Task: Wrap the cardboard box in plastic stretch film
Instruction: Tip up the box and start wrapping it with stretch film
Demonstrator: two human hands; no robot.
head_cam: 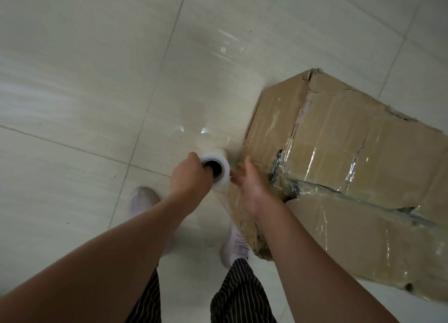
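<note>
Tiled floor [84,92] fills view. Cardboard box [339,165] stands on floor at right, battered, partly film-covered, far end cut off by frame edge. Stretch film roll [224,159] upright beside box corner; lower part hidden. Left hand [191,177] grips roll, fingers in core. Right hand [252,187] open, palm toward roll, just beside it.

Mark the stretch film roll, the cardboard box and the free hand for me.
stretch film roll [221,164], head view: white end face beside the core hole.
cardboard box [339,138], head view: top panel under film.
right hand [249,179], head view: open palm beside the roll.
</note>
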